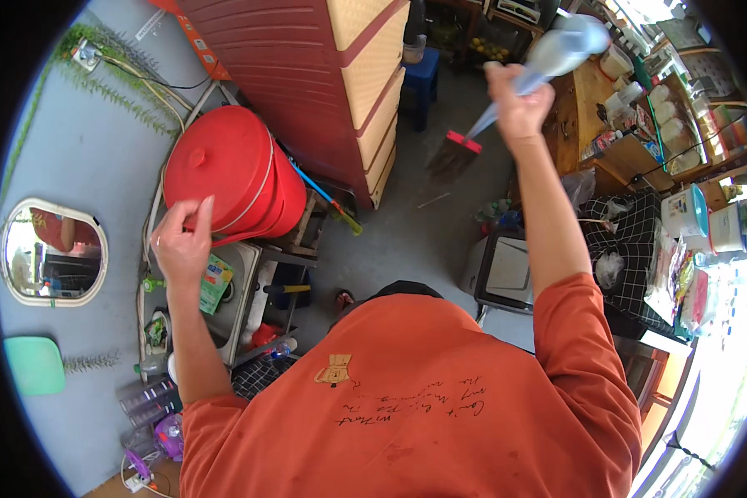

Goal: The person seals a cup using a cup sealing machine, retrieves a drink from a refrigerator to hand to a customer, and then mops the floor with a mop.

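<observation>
My right hand [523, 104] is raised at the upper right, its fingers wrapped round the pale blue handle of a broom [463, 143]. The broom's red head and dark bristles point down toward the floor. Its upper handle end is smeared by motion. On the left, my left hand [183, 242] hangs in the air in front of a big red lidded bucket [216, 170]. Its fingers are loosely bent and apart, with nothing seen in them. Whether it touches the bucket's rim I cannot tell. Below that hand, a green packet [216, 284] lies in a metal sink [242, 278].
A tall maroon and cream drawer cabinet [282, 75] stands beyond the bucket. A blue stool [423, 83] is behind it. A wooden counter [585, 108] crowded with jars runs along the right, with a grey bin [506, 270] nearer me. A mirror [56, 251] hangs on the left wall.
</observation>
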